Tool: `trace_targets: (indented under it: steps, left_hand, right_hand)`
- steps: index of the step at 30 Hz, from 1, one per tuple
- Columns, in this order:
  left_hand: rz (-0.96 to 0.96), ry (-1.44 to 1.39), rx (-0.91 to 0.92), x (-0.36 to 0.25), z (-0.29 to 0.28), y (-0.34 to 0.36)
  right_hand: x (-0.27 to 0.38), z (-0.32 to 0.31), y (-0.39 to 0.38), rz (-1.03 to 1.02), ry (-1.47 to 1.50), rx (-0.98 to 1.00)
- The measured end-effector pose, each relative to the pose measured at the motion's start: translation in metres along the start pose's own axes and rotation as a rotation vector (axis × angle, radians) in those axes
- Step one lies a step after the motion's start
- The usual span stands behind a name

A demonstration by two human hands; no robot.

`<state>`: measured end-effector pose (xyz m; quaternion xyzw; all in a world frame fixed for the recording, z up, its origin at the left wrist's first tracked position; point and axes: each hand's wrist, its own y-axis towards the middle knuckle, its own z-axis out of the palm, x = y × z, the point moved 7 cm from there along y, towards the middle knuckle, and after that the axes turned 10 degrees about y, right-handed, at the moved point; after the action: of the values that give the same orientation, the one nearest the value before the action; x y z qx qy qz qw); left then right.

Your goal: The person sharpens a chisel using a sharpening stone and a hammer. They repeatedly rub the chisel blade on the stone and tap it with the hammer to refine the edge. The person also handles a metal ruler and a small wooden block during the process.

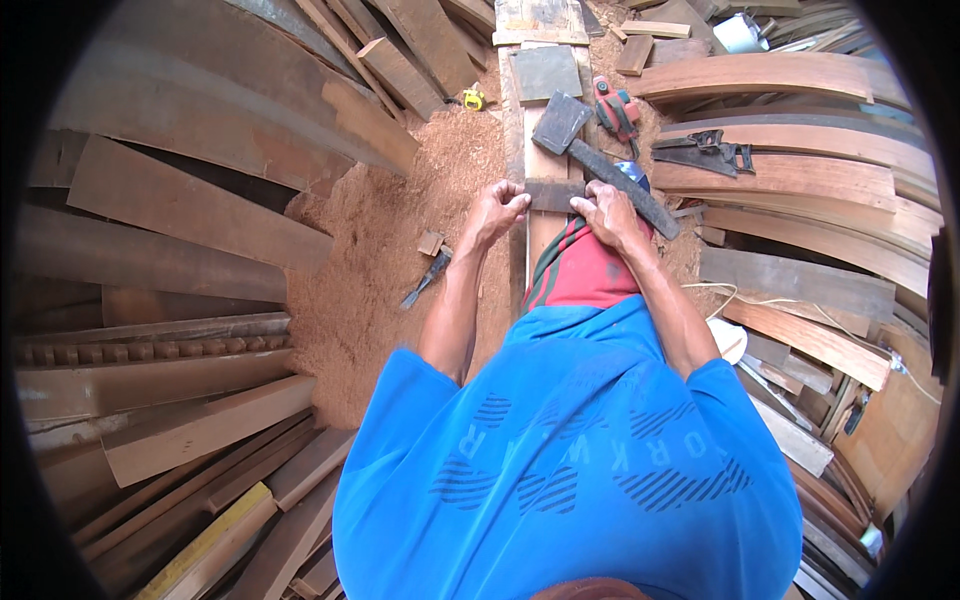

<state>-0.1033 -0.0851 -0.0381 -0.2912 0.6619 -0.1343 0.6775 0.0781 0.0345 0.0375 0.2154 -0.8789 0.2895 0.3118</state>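
A dark flat rectangular strip (554, 195) lies crosswise over the pale narrow plank (540, 245) in front of me. My left hand (499, 210) pinches its left end, and the right end is between the thumb and fingers of my right hand (606, 212). Whether the strip is wood or metal I cannot tell. Just beyond it rests a mallet with a dark block head (562, 122), its handle (625, 185) slanting past my right hand. Farther along the plank sits a grey square slab (546, 73).
A red power tool (616, 108) and a handsaw (702, 154) lie to the right, near curved boards (770, 180). On the sawdust (375, 240) at left are a chisel (428, 278), a small wood block (430, 243) and a yellow tape measure (474, 98). Stacked boards (200, 205) line the left.
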Motion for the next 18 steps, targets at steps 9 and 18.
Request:
trace_targets:
  steps: [9,18]
  left_hand:
    - [-0.045,-0.011,-0.017,0.000,0.002,-0.008]
    - [-0.116,0.006,-0.092,0.003,0.003,-0.018]
  right_hand:
    - [0.004,-0.002,-0.002,-0.018,-0.004,0.017]
    - [0.007,-0.002,-0.001,-0.052,0.033,0.077]
